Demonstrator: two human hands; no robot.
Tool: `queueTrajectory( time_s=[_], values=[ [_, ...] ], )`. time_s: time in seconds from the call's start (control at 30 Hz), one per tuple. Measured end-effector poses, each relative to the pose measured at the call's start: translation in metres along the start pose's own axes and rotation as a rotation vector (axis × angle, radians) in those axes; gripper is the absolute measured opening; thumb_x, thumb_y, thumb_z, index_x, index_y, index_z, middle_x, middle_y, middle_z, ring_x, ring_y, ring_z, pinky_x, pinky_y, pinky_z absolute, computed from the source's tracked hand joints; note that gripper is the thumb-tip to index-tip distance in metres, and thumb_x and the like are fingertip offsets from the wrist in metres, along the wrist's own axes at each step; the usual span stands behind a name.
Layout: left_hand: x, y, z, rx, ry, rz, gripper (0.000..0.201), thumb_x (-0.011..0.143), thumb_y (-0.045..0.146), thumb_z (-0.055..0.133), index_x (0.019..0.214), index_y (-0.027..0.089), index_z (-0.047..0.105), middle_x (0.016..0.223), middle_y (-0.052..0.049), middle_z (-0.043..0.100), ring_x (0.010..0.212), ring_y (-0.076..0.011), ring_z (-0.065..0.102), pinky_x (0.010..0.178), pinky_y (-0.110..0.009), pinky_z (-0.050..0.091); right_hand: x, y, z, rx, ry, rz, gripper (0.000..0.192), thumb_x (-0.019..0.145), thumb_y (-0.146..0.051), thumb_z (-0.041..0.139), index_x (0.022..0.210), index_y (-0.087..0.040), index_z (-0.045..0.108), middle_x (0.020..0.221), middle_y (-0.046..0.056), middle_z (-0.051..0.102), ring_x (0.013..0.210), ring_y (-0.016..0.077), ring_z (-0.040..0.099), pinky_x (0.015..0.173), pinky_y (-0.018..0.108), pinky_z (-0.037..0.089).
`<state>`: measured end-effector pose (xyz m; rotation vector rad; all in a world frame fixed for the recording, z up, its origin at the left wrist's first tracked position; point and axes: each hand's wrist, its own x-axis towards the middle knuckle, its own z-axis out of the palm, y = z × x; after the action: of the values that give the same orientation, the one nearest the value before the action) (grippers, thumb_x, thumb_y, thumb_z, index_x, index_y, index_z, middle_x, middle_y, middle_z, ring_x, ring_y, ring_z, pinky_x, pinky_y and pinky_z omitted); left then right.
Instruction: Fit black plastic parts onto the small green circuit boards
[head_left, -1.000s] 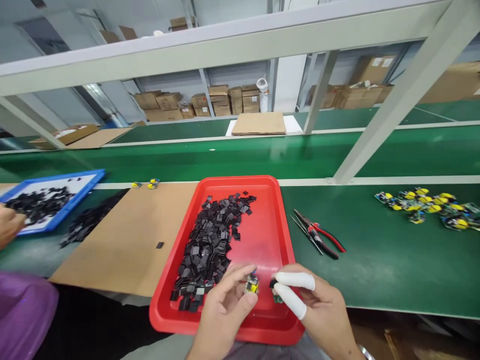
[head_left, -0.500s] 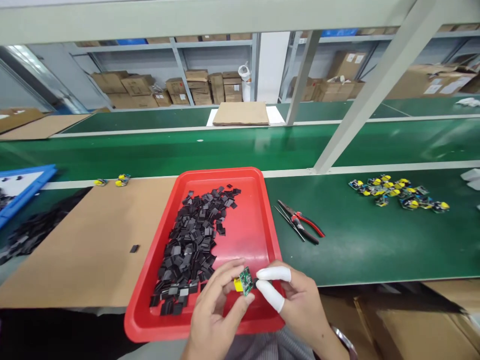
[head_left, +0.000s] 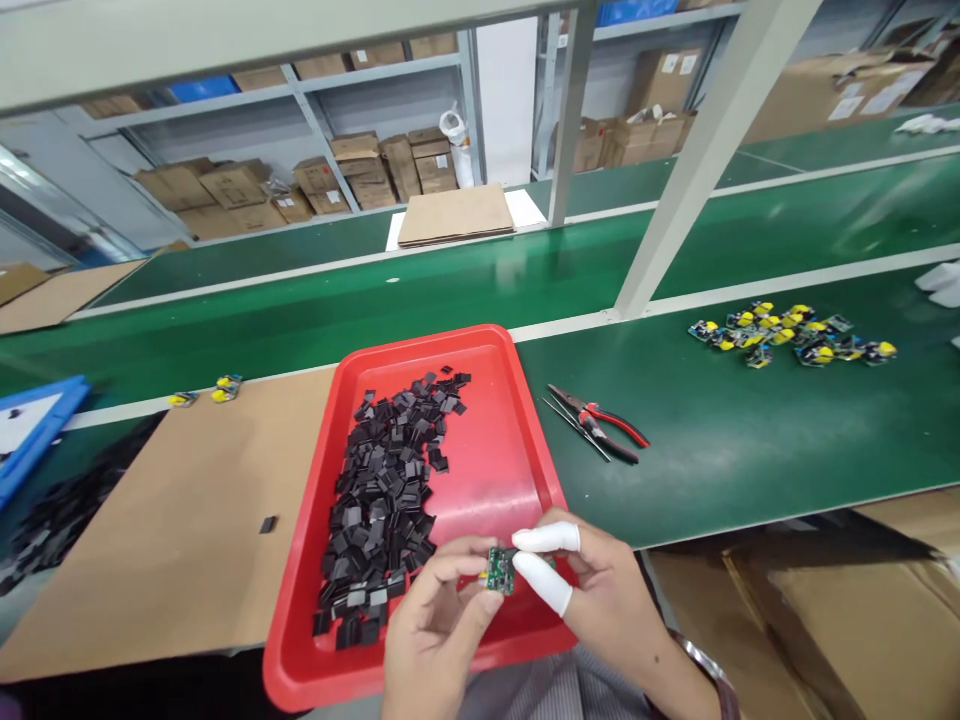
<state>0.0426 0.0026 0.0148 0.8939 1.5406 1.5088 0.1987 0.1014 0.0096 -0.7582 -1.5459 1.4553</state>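
Both hands pinch one small green circuit board (head_left: 497,571) over the near edge of the red tray (head_left: 517,470): left hand (head_left: 439,630) fingers closed on it, right hand (head_left: 592,590) capped fingers (head_left: 545,538) gripping its other side. Black chips (head_left: 390,490) fill the tray's left half.

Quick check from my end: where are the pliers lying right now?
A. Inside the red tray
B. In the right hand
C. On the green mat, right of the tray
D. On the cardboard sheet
C: the pliers lie on the green mat just right of the red tray, while both hands, left hand and right hand, hold a small circuit board.
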Motion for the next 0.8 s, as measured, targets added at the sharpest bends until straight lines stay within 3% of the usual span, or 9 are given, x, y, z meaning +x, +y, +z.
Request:
queueTrajectory(
  time_s=[0.1, 0.23, 0.37, 0.6, 0.8],
  values=[
    [0.0029, 0.0005, 0.0009, -0.024, 0.003, 0.024, 0.039, 0.081, 0.015, 0.083, 0.116, 0.030, 0.078, 0.116, -0.007, 0.075, 0.106, -0.0246, 0.076, 0.089, -0.029, 0.065, -0.0029, -0.0035, 0.0012, -0.012, -0.036, 0.054, 0.012, 0.090, -0.016, 0.068, 0.097, -0.023, 0.075, 0.081, 0.001, 0.070, 0.070, 0.0149, 0.066, 0.068, 0.028, 0.055],
    [0.0026, 0.0018, 0.0023, -0.036, -0.055, 0.060, 0.032, 0.082, 0.014, 0.081, 0.111, 0.028, 0.081, 0.120, -0.009, 0.068, 0.111, -0.0290, 0.074, 0.091, -0.036, 0.065, -0.0047, -0.0068, 0.0038, -0.029, -0.068, 0.100, 0.012, 0.088, -0.014, 0.066, 0.093, -0.022, 0.074, 0.081, 0.001, 0.070, 0.070, 0.0148, 0.066, 0.068, 0.028, 0.055],
    [0.0009, 0.0032, 0.0015, -0.019, -0.105, 0.021, 0.035, 0.085, 0.012, 0.078, 0.115, 0.030, 0.079, 0.122, -0.009, 0.070, 0.112, -0.0267, 0.074, 0.095, -0.036, 0.064, -0.0050, -0.0089, 0.0041, -0.042, -0.079, 0.112, 0.015, 0.086, -0.011, 0.066, 0.093, -0.022, 0.073, 0.082, -0.001, 0.070, 0.071, 0.0133, 0.066, 0.068, 0.025, 0.054],
    [0.0049, 0.0025, 0.0015, 0.154, -0.125, 0.205, 0.041, 0.085, 0.009, 0.077, 0.118, 0.032, 0.079, 0.116, -0.009, 0.077, 0.109, -0.0242, 0.075, 0.093, -0.032, 0.064, -0.0040, -0.0076, 0.0035, -0.103, -0.088, 0.133, 0.011, 0.086, -0.012, 0.064, 0.088, -0.021, 0.070, 0.078, -0.001, 0.066, 0.069, 0.0129, 0.063, 0.067, 0.025, 0.051],
    [0.0051, 0.0026, -0.0001, 0.257, -0.117, 0.282, 0.042, 0.084, 0.009, 0.078, 0.118, 0.033, 0.079, 0.113, -0.006, 0.079, 0.105, -0.0214, 0.077, 0.092, -0.030, 0.064, -0.0062, -0.0059, 0.0055, -0.128, -0.090, 0.114, 0.010, 0.087, -0.012, 0.062, 0.087, -0.021, 0.067, 0.078, -0.001, 0.064, 0.067, 0.0129, 0.060, 0.065, 0.026, 0.048]
  ],
)
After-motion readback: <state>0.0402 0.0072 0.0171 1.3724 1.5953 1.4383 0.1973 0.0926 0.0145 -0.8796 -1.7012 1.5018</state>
